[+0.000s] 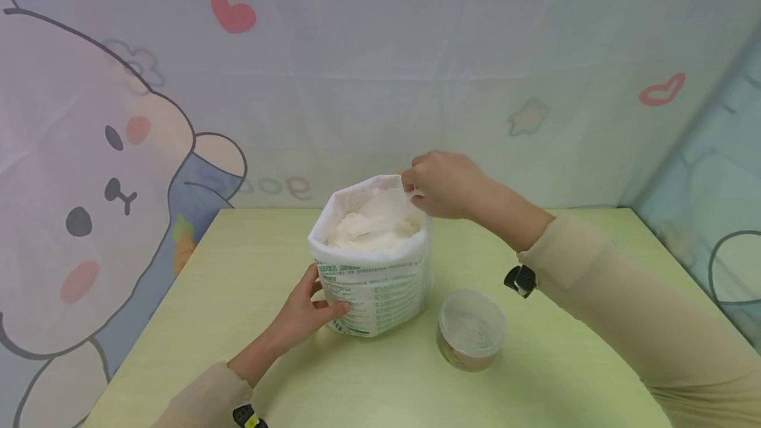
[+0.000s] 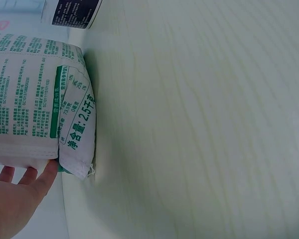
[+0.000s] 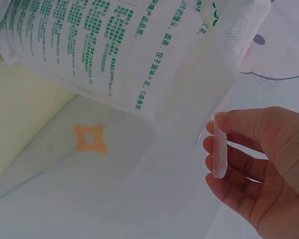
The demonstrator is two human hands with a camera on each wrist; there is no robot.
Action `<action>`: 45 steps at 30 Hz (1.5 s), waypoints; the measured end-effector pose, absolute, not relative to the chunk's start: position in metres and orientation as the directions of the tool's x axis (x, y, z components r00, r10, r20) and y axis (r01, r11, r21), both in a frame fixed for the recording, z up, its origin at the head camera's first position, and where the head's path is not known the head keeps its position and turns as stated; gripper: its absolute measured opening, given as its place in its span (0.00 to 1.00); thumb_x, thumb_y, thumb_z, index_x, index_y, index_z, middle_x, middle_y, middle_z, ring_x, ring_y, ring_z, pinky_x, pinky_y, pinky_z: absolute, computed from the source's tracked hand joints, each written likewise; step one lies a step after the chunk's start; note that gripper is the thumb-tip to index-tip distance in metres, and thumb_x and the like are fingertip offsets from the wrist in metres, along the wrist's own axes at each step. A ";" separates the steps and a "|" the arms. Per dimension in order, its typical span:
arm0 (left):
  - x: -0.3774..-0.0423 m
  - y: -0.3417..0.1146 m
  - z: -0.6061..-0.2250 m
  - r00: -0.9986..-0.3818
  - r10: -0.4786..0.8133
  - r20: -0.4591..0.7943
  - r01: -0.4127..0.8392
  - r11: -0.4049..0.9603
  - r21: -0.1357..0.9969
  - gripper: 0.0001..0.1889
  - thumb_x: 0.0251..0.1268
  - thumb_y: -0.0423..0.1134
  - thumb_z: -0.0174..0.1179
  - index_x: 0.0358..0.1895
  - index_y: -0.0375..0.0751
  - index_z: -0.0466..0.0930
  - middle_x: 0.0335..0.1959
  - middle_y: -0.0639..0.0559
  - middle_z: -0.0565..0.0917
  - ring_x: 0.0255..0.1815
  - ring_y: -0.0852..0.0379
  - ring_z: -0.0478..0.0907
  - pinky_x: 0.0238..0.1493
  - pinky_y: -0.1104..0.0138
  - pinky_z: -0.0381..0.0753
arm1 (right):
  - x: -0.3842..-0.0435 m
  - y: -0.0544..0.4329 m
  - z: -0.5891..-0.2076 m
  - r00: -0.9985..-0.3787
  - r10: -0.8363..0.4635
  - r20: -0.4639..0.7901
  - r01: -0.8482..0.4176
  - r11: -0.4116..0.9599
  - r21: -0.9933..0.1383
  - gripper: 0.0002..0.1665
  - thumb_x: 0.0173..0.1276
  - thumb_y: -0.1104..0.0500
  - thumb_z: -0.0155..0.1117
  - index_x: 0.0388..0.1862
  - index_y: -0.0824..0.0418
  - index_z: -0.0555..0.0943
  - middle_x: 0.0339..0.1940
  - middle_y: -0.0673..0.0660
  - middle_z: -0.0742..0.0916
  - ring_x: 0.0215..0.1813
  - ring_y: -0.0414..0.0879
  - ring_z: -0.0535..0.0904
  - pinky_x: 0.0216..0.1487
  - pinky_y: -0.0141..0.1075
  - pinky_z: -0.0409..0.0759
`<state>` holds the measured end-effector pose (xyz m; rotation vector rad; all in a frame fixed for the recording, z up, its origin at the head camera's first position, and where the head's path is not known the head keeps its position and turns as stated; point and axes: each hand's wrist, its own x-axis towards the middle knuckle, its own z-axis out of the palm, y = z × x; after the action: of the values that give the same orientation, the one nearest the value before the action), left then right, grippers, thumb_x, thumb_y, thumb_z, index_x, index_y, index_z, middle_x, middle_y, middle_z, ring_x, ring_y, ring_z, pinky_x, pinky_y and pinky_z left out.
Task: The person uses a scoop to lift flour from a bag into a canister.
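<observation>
A white bag of flour (image 1: pixel 371 289) with green print stands upright with its top folded open, and pale flour (image 1: pixel 362 233) shows inside. My left hand (image 1: pixel 309 312) holds the bag's lower left side, thumb on the front and fingers round the side. Above the bag's right rim, my right hand (image 1: pixel 446 183) pinches the clear plastic handle of a scoop (image 3: pixel 220 152) between thumb and fingers. The scoop's other end reaches down into the bag, only faintly visible against the flour. Right of the bag stands a clear round tub (image 1: pixel 472 332).
The bag and tub stand on a pale green wood-grain table (image 1: pixel 553 362). Behind it hangs a printed cloth (image 1: pixel 380 71) with a cartoon bear and hearts, close to the table's far edge. In the left wrist view, the tub's dark label (image 2: pixel 75 12) shows beyond the bag.
</observation>
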<state>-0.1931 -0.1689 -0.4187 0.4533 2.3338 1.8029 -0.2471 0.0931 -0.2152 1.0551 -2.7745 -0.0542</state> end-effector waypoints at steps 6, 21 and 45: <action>-0.193 -0.170 -0.419 -0.940 0.336 0.057 0.140 0.229 0.963 0.37 0.55 0.37 0.66 0.65 0.59 0.54 0.60 0.50 0.66 0.61 0.43 0.66 0.50 0.58 0.78 | -0.246 0.087 -0.220 -0.725 -0.666 0.176 -0.662 0.745 0.089 0.07 0.61 0.63 0.58 0.34 0.57 0.83 0.34 0.53 0.83 0.38 0.49 0.78 0.30 0.40 0.79; -0.193 -0.170 -0.418 -0.942 0.333 0.050 0.134 0.235 0.963 0.38 0.55 0.36 0.66 0.65 0.58 0.54 0.60 0.50 0.66 0.61 0.44 0.66 0.51 0.58 0.78 | -0.240 0.070 -0.230 -0.743 -0.642 0.188 -0.628 0.766 0.134 0.06 0.61 0.62 0.58 0.34 0.55 0.82 0.34 0.53 0.83 0.37 0.50 0.77 0.30 0.41 0.79; -0.195 -0.171 -0.422 -0.941 0.333 0.067 0.144 0.210 0.967 0.38 0.54 0.39 0.67 0.65 0.62 0.55 0.59 0.54 0.67 0.60 0.46 0.67 0.50 0.58 0.79 | -0.240 0.077 -0.225 -0.749 -0.626 0.218 -0.636 0.771 0.028 0.07 0.60 0.62 0.60 0.36 0.56 0.83 0.38 0.52 0.84 0.41 0.49 0.79 0.34 0.41 0.80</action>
<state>-0.1953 -0.1710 -0.4221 0.4612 2.3178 1.8253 -0.2398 0.0767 -0.2246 0.9928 -2.7510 0.0703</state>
